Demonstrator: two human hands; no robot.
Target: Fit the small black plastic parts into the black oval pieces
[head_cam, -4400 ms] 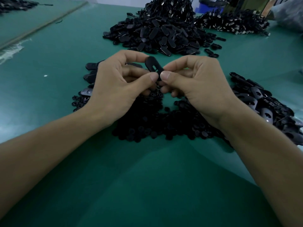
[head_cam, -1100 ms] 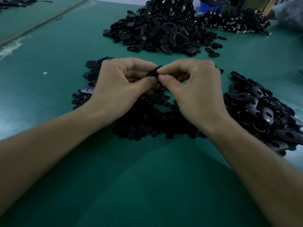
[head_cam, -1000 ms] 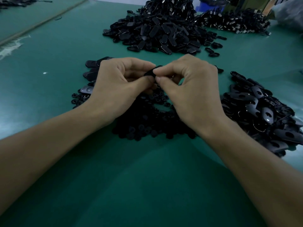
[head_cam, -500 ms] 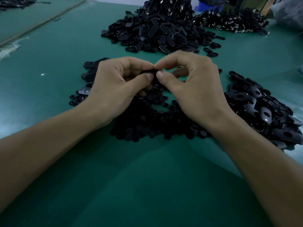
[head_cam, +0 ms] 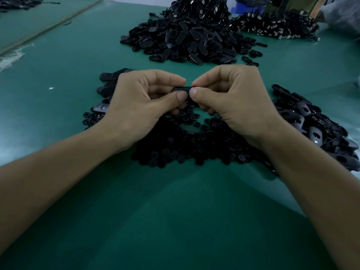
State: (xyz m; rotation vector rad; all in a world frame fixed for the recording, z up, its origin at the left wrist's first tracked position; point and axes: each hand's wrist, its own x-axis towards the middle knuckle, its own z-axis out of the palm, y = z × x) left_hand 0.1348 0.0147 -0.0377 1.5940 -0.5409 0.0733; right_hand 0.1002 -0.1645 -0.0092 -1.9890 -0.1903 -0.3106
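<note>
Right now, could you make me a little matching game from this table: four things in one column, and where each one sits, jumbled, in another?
Things
1. held oval piece
2. small round parts
3. tall heap of ovals
4. ovals with holes

Places
A. beside the right forearm
B. far side of the green mat, centre
C. pinched between left hand and right hand
D. spread on the mat under both wrists

Pairs: 1-C, 2-D, 3-B, 4-A
</note>
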